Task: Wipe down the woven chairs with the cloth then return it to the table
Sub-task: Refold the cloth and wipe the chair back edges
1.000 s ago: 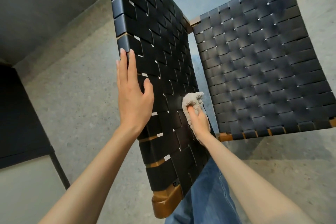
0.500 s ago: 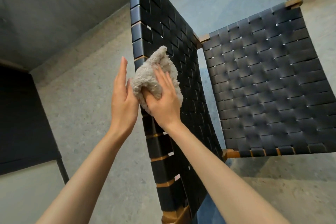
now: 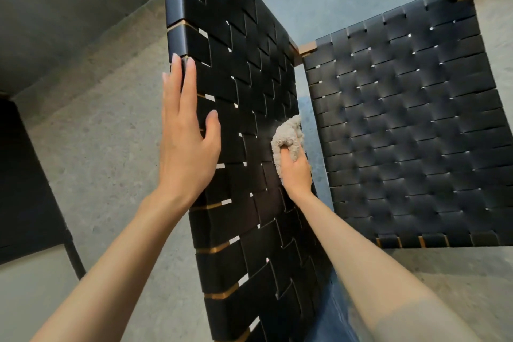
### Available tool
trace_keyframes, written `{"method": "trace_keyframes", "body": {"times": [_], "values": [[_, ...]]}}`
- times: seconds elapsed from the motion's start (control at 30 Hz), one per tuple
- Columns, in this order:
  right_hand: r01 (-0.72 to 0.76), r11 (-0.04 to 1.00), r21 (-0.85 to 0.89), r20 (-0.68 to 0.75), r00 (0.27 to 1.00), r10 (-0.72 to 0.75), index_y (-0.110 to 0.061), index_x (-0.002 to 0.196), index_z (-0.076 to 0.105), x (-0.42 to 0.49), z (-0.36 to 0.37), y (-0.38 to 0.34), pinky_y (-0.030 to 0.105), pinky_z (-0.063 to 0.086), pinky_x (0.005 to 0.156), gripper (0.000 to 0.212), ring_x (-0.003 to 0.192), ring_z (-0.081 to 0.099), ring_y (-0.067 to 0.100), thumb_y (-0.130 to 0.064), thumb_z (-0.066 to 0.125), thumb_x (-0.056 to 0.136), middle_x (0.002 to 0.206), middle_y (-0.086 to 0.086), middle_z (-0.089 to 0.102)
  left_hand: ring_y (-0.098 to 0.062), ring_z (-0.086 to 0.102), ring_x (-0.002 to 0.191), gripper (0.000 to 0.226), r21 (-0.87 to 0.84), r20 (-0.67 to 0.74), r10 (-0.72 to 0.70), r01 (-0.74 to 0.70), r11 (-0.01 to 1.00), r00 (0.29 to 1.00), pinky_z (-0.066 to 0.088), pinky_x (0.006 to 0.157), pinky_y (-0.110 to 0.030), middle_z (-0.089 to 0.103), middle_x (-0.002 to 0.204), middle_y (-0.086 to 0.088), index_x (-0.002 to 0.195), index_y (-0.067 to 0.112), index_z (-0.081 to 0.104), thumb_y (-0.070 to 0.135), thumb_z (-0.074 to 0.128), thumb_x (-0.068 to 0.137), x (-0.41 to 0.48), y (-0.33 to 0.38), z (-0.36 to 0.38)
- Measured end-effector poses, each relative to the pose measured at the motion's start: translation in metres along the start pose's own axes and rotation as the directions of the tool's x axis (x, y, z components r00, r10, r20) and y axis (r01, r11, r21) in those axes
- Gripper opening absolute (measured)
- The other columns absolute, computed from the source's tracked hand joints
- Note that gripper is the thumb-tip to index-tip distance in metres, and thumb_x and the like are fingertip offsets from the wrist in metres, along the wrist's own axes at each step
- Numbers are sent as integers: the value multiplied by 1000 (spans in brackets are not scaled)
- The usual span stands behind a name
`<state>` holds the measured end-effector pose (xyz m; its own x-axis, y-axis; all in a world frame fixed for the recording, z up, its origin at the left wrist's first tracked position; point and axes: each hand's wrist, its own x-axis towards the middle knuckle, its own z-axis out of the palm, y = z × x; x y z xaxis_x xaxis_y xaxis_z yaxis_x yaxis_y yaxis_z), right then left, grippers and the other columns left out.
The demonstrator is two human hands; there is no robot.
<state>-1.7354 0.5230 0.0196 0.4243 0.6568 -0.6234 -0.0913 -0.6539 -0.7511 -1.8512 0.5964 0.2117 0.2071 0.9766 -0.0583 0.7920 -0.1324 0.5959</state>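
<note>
1. Your left hand [image 3: 188,144] lies flat against the left edge of the woven chair back [image 3: 249,64]. Its fingers are straight and close together and the thumb is spread onto the black straps. It holds nothing.
2. Your right hand [image 3: 295,172] grips the cloth [image 3: 287,133], with the fingers curled into the bunched beige fabric.
3. The cloth is pressed against the chair back's straps, close to the edge nearest the woven seat [image 3: 416,133], and it bulges above your knuckles.
4. The seat lies to the right, with wooden frame corners showing at its far edge.
5. A dark desk [image 3: 25,175] stands at the left on the grey floor [image 3: 97,147], apart from the chair.
</note>
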Motion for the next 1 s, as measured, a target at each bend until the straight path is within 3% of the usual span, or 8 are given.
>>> {"method": "trace_keyframes", "body": {"times": [0.1,0.23,0.43,0.6,0.7,0.77,0.9,1.0], "values": [[-153,988,18,45,987,152,-28,149,29,25,-8,15,47,31,112,58,133,39,26,-51,38,97,145,5,43,-6,-3,146,67,-7,-28,-13,13,1000,1000,3,118,-24,1,159,10,152,22,10,10,46,97,0,0,3],[-208,978,23,63,976,207,-28,151,22,29,-8,12,48,29,113,59,135,36,28,-49,38,98,149,7,38,-4,-2,145,66,-39,-36,-9,8,999,999,4,118,-22,3,159,12,152,22,12,10,47,97,0,-4,3],[48,994,98,169,984,-64,-32,149,29,-39,-5,-41,36,36,106,64,133,40,18,-47,49,90,144,1,45,-5,-2,146,63,-62,-43,-14,11,998,999,3,117,-17,5,159,11,152,21,14,10,44,98,1,-2,3],[397,909,127,275,866,-417,-81,119,17,-86,10,-114,38,15,117,57,147,11,11,-49,46,81,157,-13,22,-3,24,140,44,-292,-137,-94,50,955,986,20,115,-19,31,152,2,146,13,33,10,34,102,2,0,-4],[498,861,98,209,836,-507,-69,127,21,-72,27,-156,43,17,118,56,148,10,17,-48,46,81,158,-9,23,3,31,133,42,-304,-181,-146,86,949,972,24,111,-13,38,146,4,143,14,37,8,33,102,16,-2,-11],[542,834,99,145,822,-551,-56,132,23,-56,36,-172,50,16,118,58,148,12,20,-45,48,81,157,-5,26,7,29,131,43,-286,-186,-154,96,953,970,21,109,-7,35,144,9,144,16,35,8,32,102,30,-2,-15],[560,816,145,51,819,-571,-77,121,21,-33,43,-171,51,23,116,60,146,19,21,-43,54,83,154,-2,33,10,23,133,44,-220,-156,-114,78,972,981,15,105,-1,30,151,6,147,16,29,16,32,103,58,-2,-18],[439,881,177,59,888,-455,-66,131,24,-12,37,-146,50,26,115,59,145,22,17,-55,49,80,154,-5,32,1,11,142,49,-136,-53,-32,24,990,998,8,113,-8,17,157,6,150,18,20,19,35,103,69,1,-13]]}}
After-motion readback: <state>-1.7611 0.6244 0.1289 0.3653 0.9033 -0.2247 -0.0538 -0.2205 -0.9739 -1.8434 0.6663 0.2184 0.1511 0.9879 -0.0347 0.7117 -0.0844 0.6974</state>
